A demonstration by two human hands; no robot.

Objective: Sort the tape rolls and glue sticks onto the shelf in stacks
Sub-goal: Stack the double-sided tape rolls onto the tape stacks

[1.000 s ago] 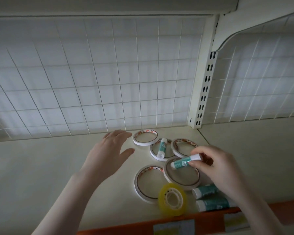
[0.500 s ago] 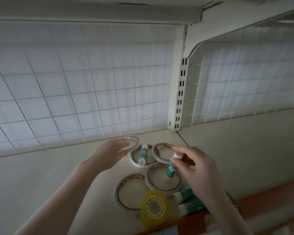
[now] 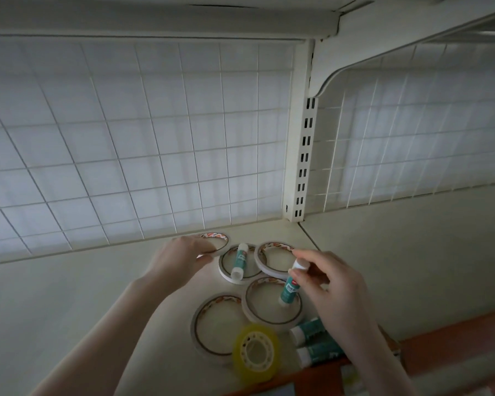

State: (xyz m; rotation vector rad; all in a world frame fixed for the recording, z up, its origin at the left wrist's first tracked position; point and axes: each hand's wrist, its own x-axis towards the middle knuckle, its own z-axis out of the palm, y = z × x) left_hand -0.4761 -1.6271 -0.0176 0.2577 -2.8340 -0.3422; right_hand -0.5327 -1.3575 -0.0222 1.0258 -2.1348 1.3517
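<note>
Several thin white tape rolls lie flat on the cream shelf [image 3: 69, 295]. My left hand [image 3: 180, 258] grips the farthest tape roll [image 3: 217, 238] by its near rim. My right hand [image 3: 332, 290] pinches the white cap of a teal glue stick [image 3: 289, 288] and holds it upright inside another tape roll [image 3: 272, 305]. A second glue stick [image 3: 239, 261] lies inside the middle tape roll [image 3: 226, 267]. Two more glue sticks [image 3: 312, 330] lie by the front edge, partly hidden under my right wrist. A yellow tape roll [image 3: 256, 352] lies at the front.
A white wire grid [image 3: 126, 152] forms the back wall. A slotted upright post [image 3: 302, 167] divides this shelf from the one on the right [image 3: 412, 252]. An orange strip [image 3: 455, 338] runs along the shelf's front edge. An upper shelf hangs overhead.
My left hand has reached forward and taken hold of the far tape roll. My right hand has turned its glue stick from lying sideways to standing upright inside a tape roll.
</note>
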